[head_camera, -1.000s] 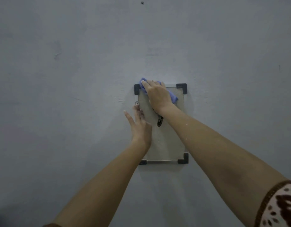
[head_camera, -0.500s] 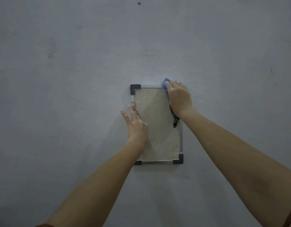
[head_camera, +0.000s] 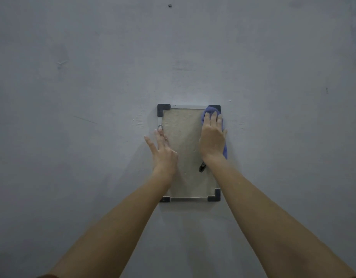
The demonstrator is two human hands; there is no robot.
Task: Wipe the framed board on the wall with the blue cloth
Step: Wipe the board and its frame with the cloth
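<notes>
A small beige framed board (head_camera: 185,141) with a silver frame and black corner pieces hangs on the grey wall. My right hand (head_camera: 212,137) presses the blue cloth (head_camera: 211,113) flat against the board's upper right part, and the cloth's edge shows along the right frame side. My left hand (head_camera: 163,151) rests on the board's left frame edge with fingers spread, just below a small round metal fastener (head_camera: 159,127). A small black clip (head_camera: 202,167) hangs below my right wrist, in front of the board.
The grey painted wall (head_camera: 93,97) fills the whole view. A small dark nail or screw (head_camera: 169,5) sits high above the board. Faint scuffs mark the wall at the upper left.
My right hand has carried the cloth from the board's top left corner across to the top right and slightly down the right side. My left hand has stayed on the left edge.
</notes>
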